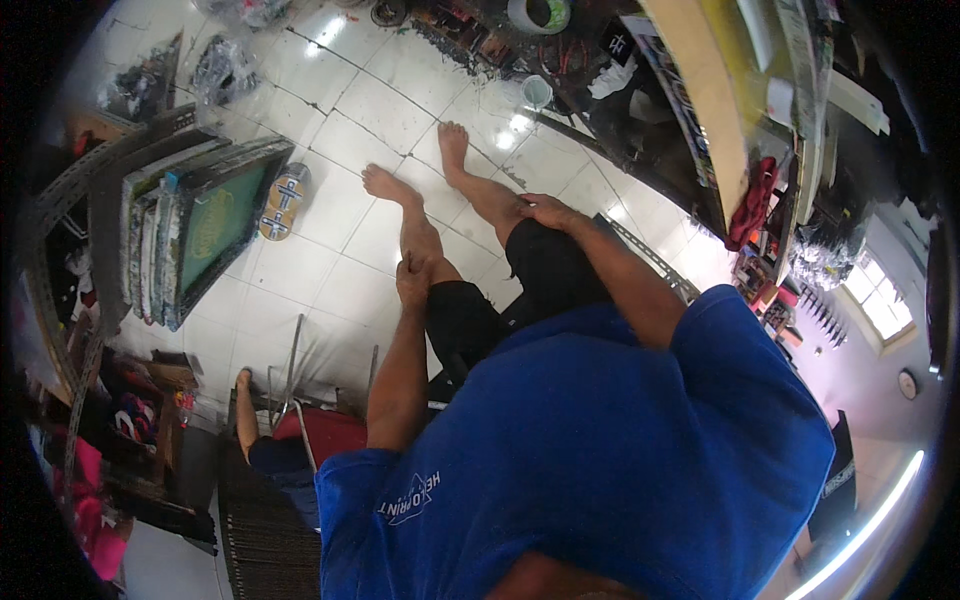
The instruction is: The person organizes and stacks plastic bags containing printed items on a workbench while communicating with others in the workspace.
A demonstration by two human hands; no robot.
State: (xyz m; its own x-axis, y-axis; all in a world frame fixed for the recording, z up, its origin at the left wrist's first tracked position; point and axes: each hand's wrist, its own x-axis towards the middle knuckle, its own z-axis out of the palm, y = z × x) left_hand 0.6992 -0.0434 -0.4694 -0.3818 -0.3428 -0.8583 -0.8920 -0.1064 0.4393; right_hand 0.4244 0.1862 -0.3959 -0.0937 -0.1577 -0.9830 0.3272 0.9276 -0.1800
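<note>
My left hand (413,284) rests on my left knee, its fingers loosely bent with a small dark gap between them. No object shows in it, though the fingertips are small and partly shaded. On my right knee lies my right hand (548,213), fingers stretched over the kneecap and holding nothing. Both bare legs reach out from black shorts (553,262), and my bare feet are on the white tiled floor (330,215).
Framed screens (215,225) stand in a rack on the left, beside a small skateboard deck (284,203). Another person's leg (245,415) shows by a red chair (335,432). Far ahead are a white cup (536,92) and a tape roll (540,14). Upright boards (700,90) fill the right.
</note>
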